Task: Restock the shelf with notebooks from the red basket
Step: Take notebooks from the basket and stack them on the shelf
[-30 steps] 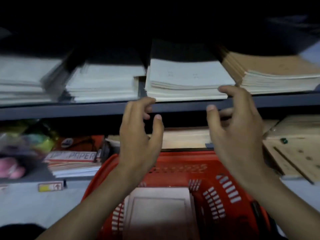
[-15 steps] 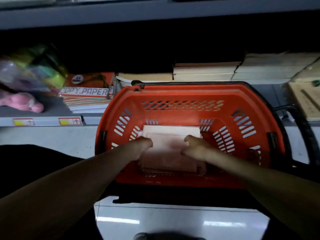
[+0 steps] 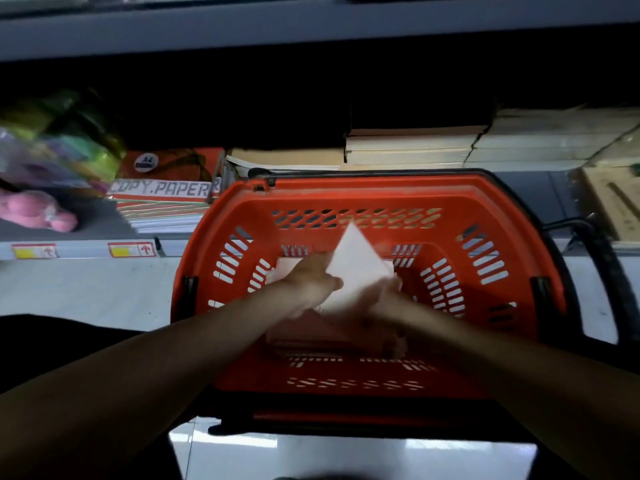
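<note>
The red basket stands on the floor in front of the lower shelf. Inside it lies a stack of pale notebooks. Both my hands are down in the basket. My left hand and my right hand grip a white notebook, which is tilted up with one corner pointing toward the shelf. The notebook and my right hand are blurred by motion. The shelf edge runs across the top of the view.
On the lower shelf sit copy paper packs, coloured bags, a pink toy, and notebook stacks behind the basket. The basket's black handle hangs to the right. Glossy floor lies below.
My view dropped from the upper shelf to the basket. Both hands went down onto the stack, and now they have lifted and tilted one white notebook off it.
</note>
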{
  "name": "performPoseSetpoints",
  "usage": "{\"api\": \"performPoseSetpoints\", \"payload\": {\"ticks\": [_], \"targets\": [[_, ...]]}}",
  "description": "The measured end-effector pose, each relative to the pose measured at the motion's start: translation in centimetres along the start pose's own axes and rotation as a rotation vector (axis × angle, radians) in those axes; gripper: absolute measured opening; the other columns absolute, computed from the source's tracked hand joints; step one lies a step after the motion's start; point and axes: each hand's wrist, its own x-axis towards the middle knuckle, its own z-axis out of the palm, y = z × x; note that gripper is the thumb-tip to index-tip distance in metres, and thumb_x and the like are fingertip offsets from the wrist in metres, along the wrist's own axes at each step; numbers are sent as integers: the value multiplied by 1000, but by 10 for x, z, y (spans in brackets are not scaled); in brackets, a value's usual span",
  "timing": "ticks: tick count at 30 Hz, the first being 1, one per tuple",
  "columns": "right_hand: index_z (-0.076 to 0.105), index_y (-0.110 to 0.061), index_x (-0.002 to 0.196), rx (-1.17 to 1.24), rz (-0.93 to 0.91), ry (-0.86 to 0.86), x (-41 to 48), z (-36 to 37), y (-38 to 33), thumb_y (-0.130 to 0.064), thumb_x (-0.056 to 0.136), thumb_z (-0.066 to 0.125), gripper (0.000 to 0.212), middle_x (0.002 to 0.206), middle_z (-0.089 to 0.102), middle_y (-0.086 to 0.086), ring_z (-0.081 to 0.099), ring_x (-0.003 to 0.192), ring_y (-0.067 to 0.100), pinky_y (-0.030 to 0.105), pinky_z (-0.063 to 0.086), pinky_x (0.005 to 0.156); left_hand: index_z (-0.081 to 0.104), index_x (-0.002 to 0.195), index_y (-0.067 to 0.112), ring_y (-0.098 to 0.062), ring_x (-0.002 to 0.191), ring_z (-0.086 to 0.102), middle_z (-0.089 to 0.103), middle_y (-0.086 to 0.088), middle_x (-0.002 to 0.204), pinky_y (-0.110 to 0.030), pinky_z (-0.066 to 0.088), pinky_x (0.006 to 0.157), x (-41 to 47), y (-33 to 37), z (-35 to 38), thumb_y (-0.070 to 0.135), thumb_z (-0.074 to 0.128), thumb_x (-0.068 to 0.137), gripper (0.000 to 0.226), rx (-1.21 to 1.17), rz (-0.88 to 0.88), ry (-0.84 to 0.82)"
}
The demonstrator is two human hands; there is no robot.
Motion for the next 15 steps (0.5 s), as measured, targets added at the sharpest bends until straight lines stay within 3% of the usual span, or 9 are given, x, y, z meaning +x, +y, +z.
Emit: {"api": "performPoseSetpoints", "payload": {"ticks": [2, 4, 5, 7, 9, 13, 15], "targets": [[36, -8, 141, 18, 42, 200, 0, -16, -5, -24, 75, 71, 77, 134, 54, 14, 60, 114, 28, 29, 56, 84, 55, 134, 13, -21, 120, 55, 60, -4, 133, -21, 39, 92, -6, 19, -4, 12, 63, 91, 43, 109, 121, 23], [28, -19, 147, 31, -40, 302, -3, -43, -12, -17, 70, 77, 91, 136, 49, 15, 57, 120, 33, 31, 49, 94, 59, 131, 16, -20, 118, 57, 63, -2, 129, -22, 41, 94, -14, 32, -16, 15, 65, 90, 42, 207, 206, 58], [37, -23, 143, 11, -87, 303, -4, -57, -15, -15, 67, 80, 87, 134, 52, 13, 58, 117, 31, 28, 48, 90, 62, 128, 18, -20, 116, 59, 65, -1, 126, -24, 43, 96, -17, 36, -25, 15, 67, 89, 39, 233, 234, 55], [64, -15, 114, -37, -188, 256, -17, -81, -21, -18, 67, 84, 51, 114, 68, 9, 65, 102, 25, 25, 48, 79, 69, 113, 20, -19, 103, 65, 71, 0, 109, -31, 50, 91, -27, 46, -49, 15, 69, 87, 26, 272, 302, 36], [72, -9, 101, 60, -273, 176, -28, -87, -25, -16, 74, 82, 29, 102, 73, 6, 68, 97, 23, 30, 52, 85, 72, 95, 18, -17, 90, 67, 73, 1, 95, -33, 54, 83, -34, 51, -76, 13, 72, 85, 12, 274, 387, 24], [72, -14, 104, 296, -488, 257, -51, -97, -46, -8, 79, 77, 26, 104, 73, 1, 69, 97, 19, 37, 53, 93, 75, 92, 9, -7, 83, 67, 75, -6, 93, -27, 53, 79, -59, 66, -126, 14, 78, 81, 13, 60, 608, 187], [71, -17, 107, 379, -584, 305, -71, -108, -61, -5, 80, 75, 30, 103, 73, -3, 69, 95, 12, 32, 54, 92, 71, 102, 12, -10, 86, 66, 73, -9, 99, -26, 52, 80, -74, 69, -144, 15, 80, 78, 26, -178, 698, 322]]}}
